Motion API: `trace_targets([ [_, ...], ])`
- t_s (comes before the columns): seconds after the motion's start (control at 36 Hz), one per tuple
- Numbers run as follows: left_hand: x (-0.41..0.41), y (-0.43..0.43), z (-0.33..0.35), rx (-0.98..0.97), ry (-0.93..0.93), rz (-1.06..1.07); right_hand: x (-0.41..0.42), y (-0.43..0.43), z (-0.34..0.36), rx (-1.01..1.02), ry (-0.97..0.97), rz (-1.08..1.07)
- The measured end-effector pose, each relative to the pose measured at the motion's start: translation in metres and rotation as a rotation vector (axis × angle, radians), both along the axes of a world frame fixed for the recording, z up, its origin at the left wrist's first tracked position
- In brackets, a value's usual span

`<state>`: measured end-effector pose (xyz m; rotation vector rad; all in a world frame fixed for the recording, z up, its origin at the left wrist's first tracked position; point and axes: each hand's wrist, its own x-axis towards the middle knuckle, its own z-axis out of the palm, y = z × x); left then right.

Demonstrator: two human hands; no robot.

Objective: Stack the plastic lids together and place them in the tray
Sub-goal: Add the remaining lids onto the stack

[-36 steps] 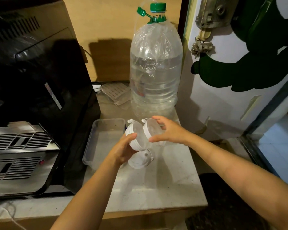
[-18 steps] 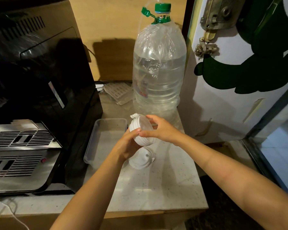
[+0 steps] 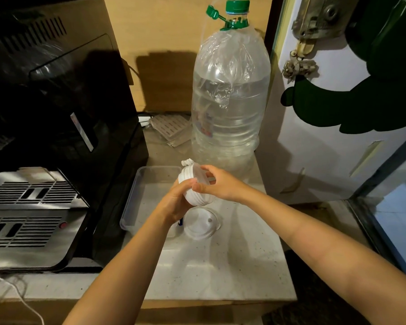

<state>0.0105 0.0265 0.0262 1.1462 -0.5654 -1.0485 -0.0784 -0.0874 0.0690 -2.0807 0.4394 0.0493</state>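
Note:
Both hands hold a small stack of white plastic lids (image 3: 193, 187), tilted on edge above the counter, tabs pointing up. My left hand (image 3: 174, 205) cups the stack from the left and below. My right hand (image 3: 220, 184) pinches its right rim with thumb and fingers. One more translucent lid (image 3: 201, 222) lies flat on the counter just below the held stack. The clear rectangular tray (image 3: 136, 195) sits on the counter to the left of my hands, with nothing visible inside it.
A large water bottle (image 3: 227, 102) with a green cap stands right behind my hands. A black and steel appliance (image 3: 56, 137) fills the left side. A painted door (image 3: 338, 113) bounds the right. The stone counter (image 3: 220, 266) ends near the bottom edge.
Two separate lids, one in each hand, were brought together and now form one stack held by both hands. The lid on the counter has not moved.

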Motion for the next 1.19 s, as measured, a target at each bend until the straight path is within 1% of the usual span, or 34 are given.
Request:
trace_targets([
  [0.14, 0.007, 0.007, -0.002, 0.025, -0.016, 0.018, 0.006, -0.003, -0.001, 0.046, 0.053, 0.061],
  [0.28, 0.015, 0.019, -0.007, 0.053, 0.045, 0.099, 0.011, -0.018, -0.014, 0.111, 0.155, 0.059],
  [0.33, 0.019, 0.024, -0.007, 0.067, 0.075, 0.137, 0.011, -0.022, -0.024, 0.085, 0.225, 0.085],
  [0.39, 0.023, 0.028, -0.008, 0.065, 0.103, 0.151, 0.012, -0.021, -0.035, 0.016, 0.279, 0.125],
  [0.47, 0.026, 0.032, -0.005, 0.056, 0.109, 0.155, 0.015, -0.012, -0.051, -0.157, 0.331, 0.221],
  [0.61, 0.027, 0.038, -0.003, 0.043, 0.11, 0.155, 0.024, 0.008, -0.076, -0.568, 0.408, 0.411],
  [0.69, 0.027, 0.041, -0.002, 0.047, 0.119, 0.166, 0.029, 0.017, -0.085, -0.739, 0.442, 0.486],
  [0.83, 0.027, 0.049, -0.004, 0.087, 0.102, 0.188, 0.034, 0.026, -0.092, -0.857, 0.474, 0.512],
  [1.0, 0.029, 0.056, -0.006, 0.106, 0.101, 0.207, 0.037, 0.031, -0.094, -0.871, 0.477, 0.447],
  [1.19, 0.027, 0.06, -0.005, 0.117, 0.096, 0.214, 0.037, 0.036, -0.102, -0.949, 0.534, 0.489],
])
